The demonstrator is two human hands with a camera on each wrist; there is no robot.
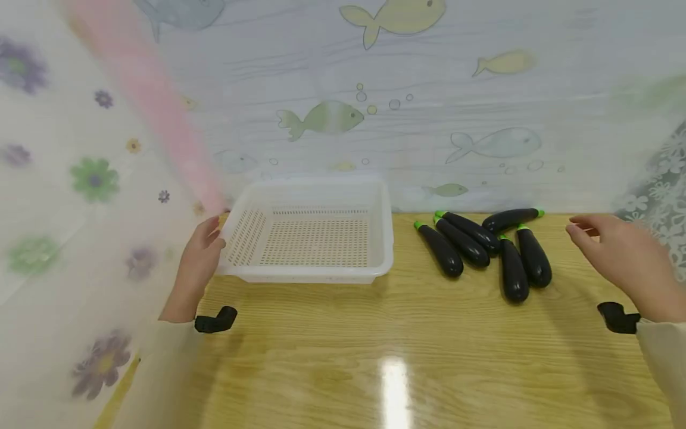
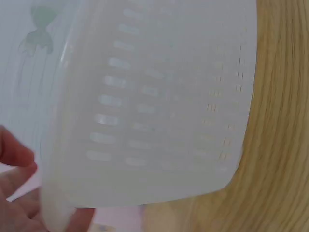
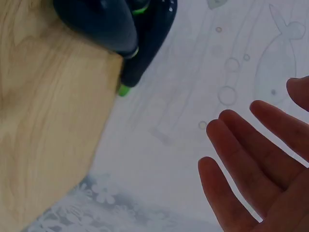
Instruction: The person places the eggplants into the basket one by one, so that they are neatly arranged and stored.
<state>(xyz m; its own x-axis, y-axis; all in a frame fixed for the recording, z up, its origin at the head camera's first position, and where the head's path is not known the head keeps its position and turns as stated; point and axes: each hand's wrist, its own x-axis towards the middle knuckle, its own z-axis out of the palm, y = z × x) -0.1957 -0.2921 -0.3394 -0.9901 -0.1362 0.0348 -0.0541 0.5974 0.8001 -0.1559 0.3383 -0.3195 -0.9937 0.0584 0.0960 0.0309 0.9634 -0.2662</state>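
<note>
Eggplants (image 1: 477, 233) lie bunched on the counter (image 1: 321, 339) between the white basket (image 1: 308, 271) and the relaxed, empty right hand (image 1: 624, 255), where a nudge could roll their smooth bodies apart, and I cannot tell whether the left hand (image 1: 195, 259) grips the basket's rim.

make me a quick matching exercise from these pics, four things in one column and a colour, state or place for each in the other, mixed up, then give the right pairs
Column one
1. left hand
2. basket
3. right hand
4. eggplants

Column two
A. dark and glossy, with green ends
B. at the basket's left edge
C. white, with rows of slots
D. to the right of the eggplants, holding nothing

Right pairs
1-B, 2-C, 3-D, 4-A
</note>
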